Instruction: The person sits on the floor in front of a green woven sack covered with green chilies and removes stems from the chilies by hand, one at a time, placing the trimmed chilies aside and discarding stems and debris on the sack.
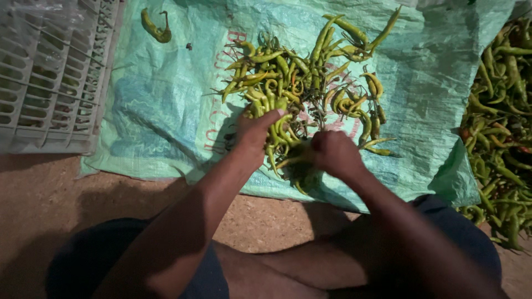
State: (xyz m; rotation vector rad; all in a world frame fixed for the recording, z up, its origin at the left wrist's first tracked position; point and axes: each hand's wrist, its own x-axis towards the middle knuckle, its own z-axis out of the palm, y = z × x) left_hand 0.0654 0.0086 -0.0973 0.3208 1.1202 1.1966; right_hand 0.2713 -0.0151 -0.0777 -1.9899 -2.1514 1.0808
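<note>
A loose heap of long green chili peppers (310,77) lies on a pale green woven sheet (160,111) spread on the ground. My left hand (256,132) is closed around a bunch of these peppers at the near edge of the heap. My right hand (334,152) sits just to its right, fingers pinched on a single pepper (288,161) that points toward the bunch. Both forearms reach out over my crossed legs.
A white plastic crate (52,72) stands at the far left, partly on the sheet. One stray pepper (156,30) lies near the sheet's top left. A second large pile of green peppers (501,127) fills the right edge. Bare brown ground (50,188) lies near me.
</note>
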